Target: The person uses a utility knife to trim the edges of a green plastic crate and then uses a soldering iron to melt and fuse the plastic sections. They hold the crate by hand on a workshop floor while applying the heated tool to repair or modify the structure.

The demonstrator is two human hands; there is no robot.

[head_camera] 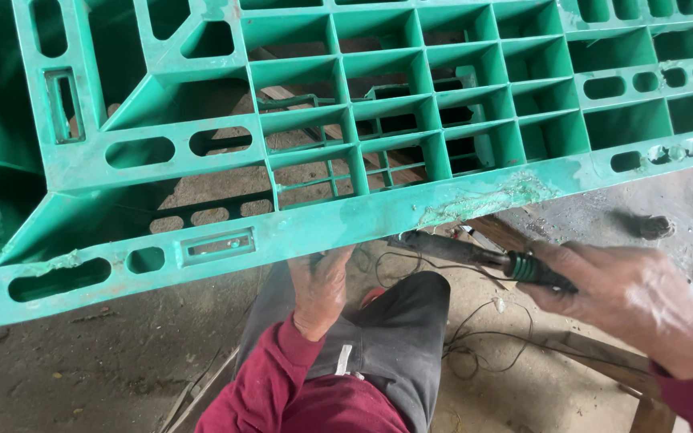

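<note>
A large green plastic pallet fills the upper view, tilted with its gridded underside facing me. My left hand, in a dark red sleeve, grips the pallet's lower edge from beneath. My right hand holds a heat tool with a dark green handle and a blackened metal tip. The tip points left, just under a rough, melted whitish patch on the pallet's lower rim.
My knee in dark grey trousers is below the pallet. A thin black cord loops over the dusty concrete floor. A wooden piece lies at lower right under my right wrist.
</note>
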